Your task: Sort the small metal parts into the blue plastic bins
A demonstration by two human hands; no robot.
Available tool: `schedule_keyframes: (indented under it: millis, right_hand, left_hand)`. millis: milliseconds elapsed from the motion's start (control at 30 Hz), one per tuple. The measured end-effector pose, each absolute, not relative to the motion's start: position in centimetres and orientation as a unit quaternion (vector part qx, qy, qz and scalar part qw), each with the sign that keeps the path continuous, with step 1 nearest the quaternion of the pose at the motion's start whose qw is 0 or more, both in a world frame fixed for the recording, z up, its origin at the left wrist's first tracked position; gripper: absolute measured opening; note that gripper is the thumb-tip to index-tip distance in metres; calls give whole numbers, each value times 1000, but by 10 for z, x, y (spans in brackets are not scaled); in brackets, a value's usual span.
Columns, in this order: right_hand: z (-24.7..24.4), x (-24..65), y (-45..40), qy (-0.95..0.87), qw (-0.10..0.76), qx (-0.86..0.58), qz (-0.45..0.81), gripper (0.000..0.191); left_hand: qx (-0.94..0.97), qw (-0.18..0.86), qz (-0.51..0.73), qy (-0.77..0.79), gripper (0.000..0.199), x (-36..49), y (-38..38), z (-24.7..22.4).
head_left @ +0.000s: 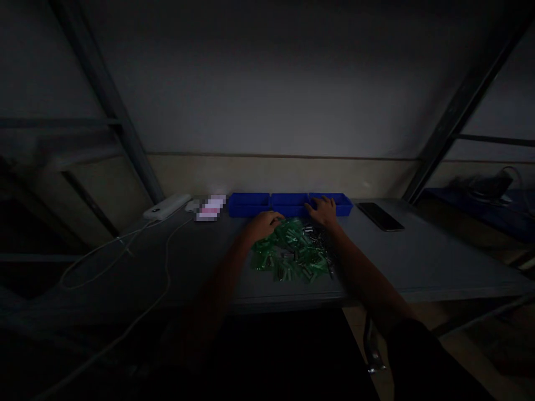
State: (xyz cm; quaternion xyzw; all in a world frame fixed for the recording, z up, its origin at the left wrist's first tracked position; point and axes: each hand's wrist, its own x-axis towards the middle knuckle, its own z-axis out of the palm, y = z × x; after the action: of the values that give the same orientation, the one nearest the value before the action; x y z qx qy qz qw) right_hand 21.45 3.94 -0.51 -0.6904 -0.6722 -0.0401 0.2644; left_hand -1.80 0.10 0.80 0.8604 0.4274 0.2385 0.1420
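My left hand (266, 223) is at the far left edge of a pile of small green plastic packets (292, 236), its fingers loosely stretched over them and nothing visible in them. My right hand (325, 210) reaches over the front wall of the right blue bin (343, 209), fingers apart, with no held thing showing. Below its wrist, thin dark metal-looking pieces (324, 248) lie along the pile's right side. Shiny short pieces show among the packets, but the dim light hides their kind. The middle blue bin (288, 210) stands between my hands.
The left blue bin (249, 210) completes the row against the wall. Further left are a white power strip (167, 206) and a cable (168, 256) running off the grey table (188, 278). A dark phone (380, 216) lies at right. Metal posts frame both sides.
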Motion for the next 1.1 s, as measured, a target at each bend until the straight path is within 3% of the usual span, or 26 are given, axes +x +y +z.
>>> schedule_keyframes:
  millis: [233,467,733,1100]
  right_hand:
    - [-13,220,37,-686,284,-667,-55,50]
    - [0,211,26,-680,339,-644,-91,52]
    - [14,164,-9,-736,388,-551,-67,39]
    - [7,137,-22,-808,319,-494,-40,32]
  left_hand:
    - [861,144,227,431,30,-16,3,9]
    - [867,212,199,405,38,-36,1,14]
    - [841,186,223,457,33,-58,10,11]
    - [805,296,167,486,41,-83,9,4]
